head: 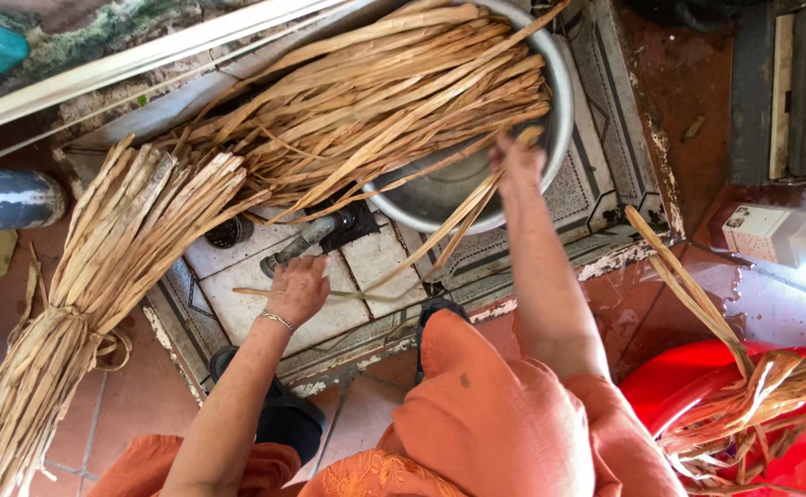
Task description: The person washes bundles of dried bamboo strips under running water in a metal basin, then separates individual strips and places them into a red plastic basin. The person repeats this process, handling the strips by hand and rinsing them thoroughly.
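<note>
Your right hand (516, 156) pinches dried straw strips (394, 101) at the metal basin (559, 101). Your left hand (297, 290) curls around one strip; its fingertips are hidden

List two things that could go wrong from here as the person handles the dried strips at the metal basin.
1. The right hand pulls a few dried strips from a pile that overhangs the metal basin; tangled neighbours might drag out onto the wet tiles.
2. The left hand is at the tap, where one loose strip lies; it could snag or snap. The feet rest on a wet ledge, so slipping is possible.
</note>
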